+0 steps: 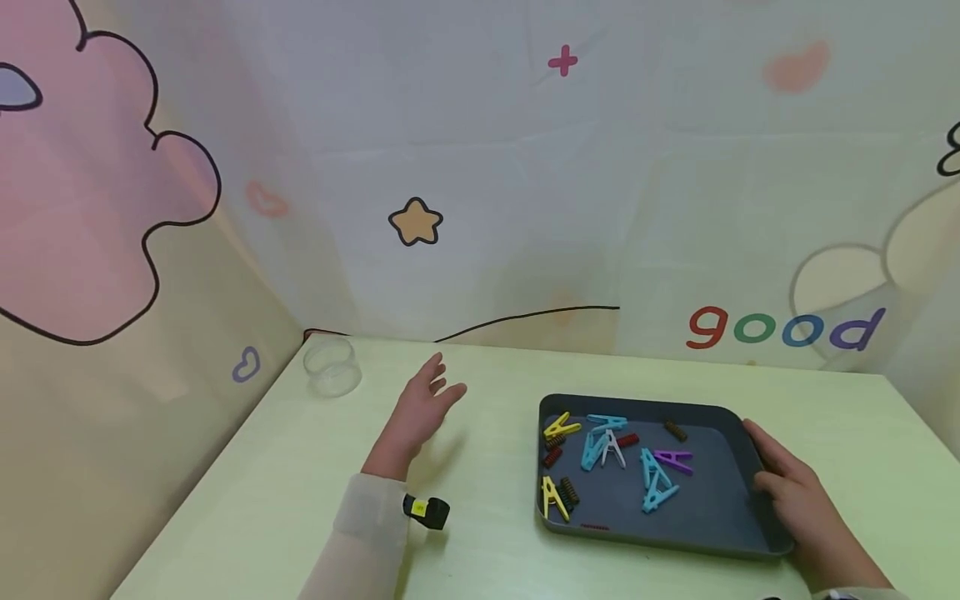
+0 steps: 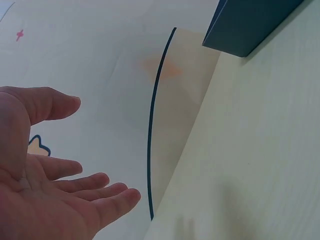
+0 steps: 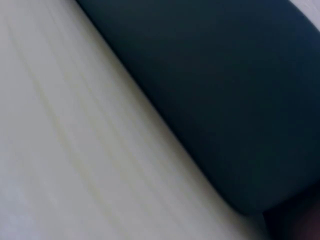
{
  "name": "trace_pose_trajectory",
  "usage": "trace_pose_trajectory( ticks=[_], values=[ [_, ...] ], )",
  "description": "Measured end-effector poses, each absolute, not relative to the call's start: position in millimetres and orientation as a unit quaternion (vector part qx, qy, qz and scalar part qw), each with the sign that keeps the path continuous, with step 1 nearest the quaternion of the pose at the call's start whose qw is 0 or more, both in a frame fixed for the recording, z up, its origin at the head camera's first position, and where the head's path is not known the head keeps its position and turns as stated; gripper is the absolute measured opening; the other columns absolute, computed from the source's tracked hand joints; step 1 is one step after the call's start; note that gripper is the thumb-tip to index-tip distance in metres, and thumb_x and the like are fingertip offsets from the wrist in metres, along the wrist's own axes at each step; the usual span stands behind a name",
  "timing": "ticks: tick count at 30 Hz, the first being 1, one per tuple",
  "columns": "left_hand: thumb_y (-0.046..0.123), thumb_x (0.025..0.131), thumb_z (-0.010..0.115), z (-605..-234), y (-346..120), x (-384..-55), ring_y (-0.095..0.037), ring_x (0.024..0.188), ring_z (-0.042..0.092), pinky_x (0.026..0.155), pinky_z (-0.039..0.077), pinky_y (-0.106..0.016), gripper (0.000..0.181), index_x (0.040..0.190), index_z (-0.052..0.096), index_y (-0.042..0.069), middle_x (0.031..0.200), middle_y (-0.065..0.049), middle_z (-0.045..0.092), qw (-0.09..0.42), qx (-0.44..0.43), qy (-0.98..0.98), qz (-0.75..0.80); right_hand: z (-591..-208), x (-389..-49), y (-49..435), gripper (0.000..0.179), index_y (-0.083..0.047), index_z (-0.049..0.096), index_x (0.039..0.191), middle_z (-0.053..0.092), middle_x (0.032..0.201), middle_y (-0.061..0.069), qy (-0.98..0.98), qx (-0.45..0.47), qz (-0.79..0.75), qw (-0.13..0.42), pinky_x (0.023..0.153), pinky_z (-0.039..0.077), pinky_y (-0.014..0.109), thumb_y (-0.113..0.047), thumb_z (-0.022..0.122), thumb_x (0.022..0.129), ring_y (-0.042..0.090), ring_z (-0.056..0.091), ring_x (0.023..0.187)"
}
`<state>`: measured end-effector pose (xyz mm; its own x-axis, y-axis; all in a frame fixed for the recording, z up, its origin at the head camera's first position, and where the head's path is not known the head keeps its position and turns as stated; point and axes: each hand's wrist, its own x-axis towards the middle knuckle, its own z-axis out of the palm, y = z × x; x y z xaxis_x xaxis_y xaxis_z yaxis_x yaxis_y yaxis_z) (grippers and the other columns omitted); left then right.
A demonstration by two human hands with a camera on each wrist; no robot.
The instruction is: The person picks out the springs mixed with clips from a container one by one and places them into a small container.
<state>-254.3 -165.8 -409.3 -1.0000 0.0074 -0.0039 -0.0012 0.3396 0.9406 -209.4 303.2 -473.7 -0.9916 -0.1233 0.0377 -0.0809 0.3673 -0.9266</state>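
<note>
My right hand (image 1: 806,500) grips the right edge of a dark grey tray (image 1: 731,517), its thumb over the rim. Several plastic clothespins lie in the tray, among them a yellow clothespin (image 1: 553,498), a blue clothespin (image 1: 660,492), a white clothespin (image 1: 612,447) and a purple clothespin (image 1: 675,461). Between them are small coiled pieces, such as a brown coil (image 1: 676,431) and a red coil (image 1: 552,457). Left of the tray, my left hand (image 1: 420,408) is held over the table with nothing in it. Its fingers are extended and the thumb spread apart, as the left wrist view (image 2: 55,185) shows.
A clear round container (image 1: 332,367) stands at the table's back left corner. The pale table (image 1: 262,500) meets a printed wall cloth (image 1: 487,208) along its back edge. A black wrist device (image 1: 427,511) sits on the left sleeve.
</note>
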Motion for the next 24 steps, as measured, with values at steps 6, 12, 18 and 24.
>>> trace_pose_trajectory(
  ticks=[6, 12, 18, 24],
  values=[
    [0.027, 0.095, 0.060, -409.3, -172.3, -256.8, -0.035, 0.145, 0.030, 0.112, 0.034, -0.054, 0.075, 0.155, 0.017, 0.013, 0.158, -0.015, 0.027, -0.015, -0.011, 0.817, 0.576, -472.4, -210.6, 302.3, 0.071, -0.014, 0.011, 0.156, 0.009, 0.159, -0.012, 0.826, -0.066, -0.559, 0.015, 0.084, 0.028, -0.001, 0.007, 0.034, 0.092, -0.024, 0.021, 0.121],
    [0.028, 0.095, 0.059, -409.9, -177.2, -258.3, -0.034, 0.145, 0.029, 0.114, 0.033, -0.053, 0.077, 0.156, 0.015, 0.013, 0.159, -0.014, 0.025, -0.013, -0.018, 0.822, 0.569, -474.6, -207.6, 303.6, 0.072, -0.015, 0.011, 0.156, 0.009, 0.159, -0.009, 0.830, -0.059, -0.554, 0.014, 0.083, 0.029, -0.001, 0.007, 0.035, 0.092, -0.024, 0.021, 0.121],
    [0.030, 0.095, 0.058, -408.7, -184.5, -258.4, -0.033, 0.146, 0.028, 0.113, 0.034, -0.053, 0.077, 0.156, 0.014, 0.014, 0.159, -0.012, 0.024, -0.010, -0.035, 0.828, 0.559, -475.4, -207.4, 303.5, 0.072, -0.012, 0.012, 0.156, 0.014, 0.155, -0.018, 0.826, -0.074, -0.558, 0.001, 0.085, 0.028, -0.002, 0.009, 0.035, 0.091, -0.024, 0.022, 0.122],
    [0.030, 0.096, 0.058, -406.0, -188.3, -257.2, -0.033, 0.147, 0.026, 0.112, 0.034, -0.053, 0.077, 0.156, 0.013, 0.015, 0.160, -0.012, 0.023, -0.006, -0.042, 0.824, 0.564, -474.6, -206.4, 302.3, 0.071, -0.013, 0.012, 0.156, 0.011, 0.159, -0.011, 0.832, -0.070, -0.550, -0.002, 0.086, 0.026, -0.003, 0.008, 0.034, 0.092, -0.023, 0.020, 0.123]
  ],
)
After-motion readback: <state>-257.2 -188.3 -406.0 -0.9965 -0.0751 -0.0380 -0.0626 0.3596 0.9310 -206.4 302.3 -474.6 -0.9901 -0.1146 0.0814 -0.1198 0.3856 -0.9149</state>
